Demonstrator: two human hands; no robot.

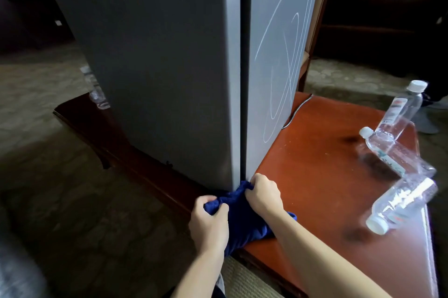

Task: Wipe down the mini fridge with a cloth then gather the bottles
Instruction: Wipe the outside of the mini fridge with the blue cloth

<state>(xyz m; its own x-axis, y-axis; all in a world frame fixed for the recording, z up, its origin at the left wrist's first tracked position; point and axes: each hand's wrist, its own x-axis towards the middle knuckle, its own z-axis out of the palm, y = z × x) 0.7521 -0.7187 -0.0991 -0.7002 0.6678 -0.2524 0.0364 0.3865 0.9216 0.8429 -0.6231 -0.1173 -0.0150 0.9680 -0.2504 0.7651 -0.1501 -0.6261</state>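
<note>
Gripping the dark blue cloth (pixel 238 215) from both ends, the person has it bunched at the foot of the mini fridge (pixel 169 67), right where the front corner meets the reddish wooden table (pixel 315 164). The left hand (pixel 209 221) curls its fingers round one wad of fabric over the table's near edge; the right hand (pixel 263 194) pinches another fold close against the base of the fridge. Both are closed tight on the cloth, nothing else in them.

The cloth looks soft and limp, so it should handle best gathered into a pad in one fist instead of stretched between two. The fridge is a tall, stiff grey box, likely heavy enough to stay put under rubbing; its long axis stands upright, and its door seam runs vertically down the corner facing the camera. White looping scribbles mark the right-hand face.

Three clear plastic water bottles sit on the table to the right: one (pixel 402 108) upright near the far edge, one (pixel 397 154) lying with its white cap toward the fridge, and one (pixel 402 205) lying with its cap toward the near edge. They seem light and smooth, prone to roll on their sides, so taking each round its middle is probably safest. Another bottle (pixel 98 96) shows partly behind the fridge's left side.
</note>
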